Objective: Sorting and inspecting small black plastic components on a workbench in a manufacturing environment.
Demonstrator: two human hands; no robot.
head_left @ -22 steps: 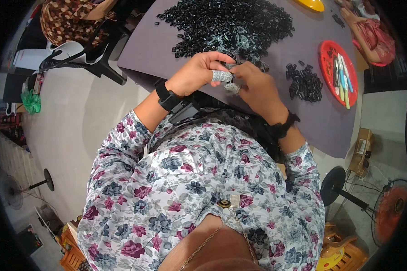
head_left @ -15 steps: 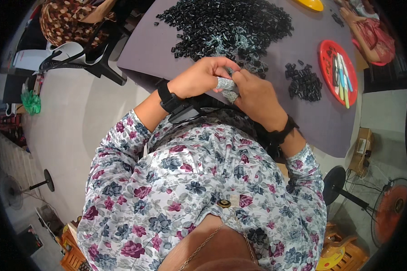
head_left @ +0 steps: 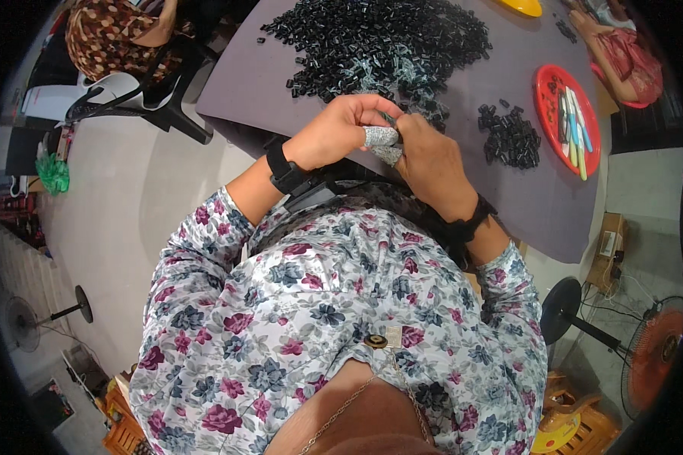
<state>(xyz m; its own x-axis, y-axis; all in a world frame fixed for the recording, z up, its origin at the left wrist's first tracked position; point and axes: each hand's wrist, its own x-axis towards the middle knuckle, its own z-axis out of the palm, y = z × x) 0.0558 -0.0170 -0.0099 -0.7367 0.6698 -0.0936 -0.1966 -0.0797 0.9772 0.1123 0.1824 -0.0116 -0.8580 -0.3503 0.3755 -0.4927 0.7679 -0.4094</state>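
Lying beyond hands (head_left: 330, 135) (head_left: 432, 158): black pieces (head_left: 383, 36)

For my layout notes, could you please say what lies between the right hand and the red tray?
In the head view, a small pile of black pieces lies between them.

Looks like a small workshop: black pieces (head_left: 387, 38) heaped on the surface (head_left: 239, 83) at twelve o'clock, handled tools (head_left: 578, 136) on a red tray (head_left: 540, 98) at two, fan (head_left: 656, 356) at four.
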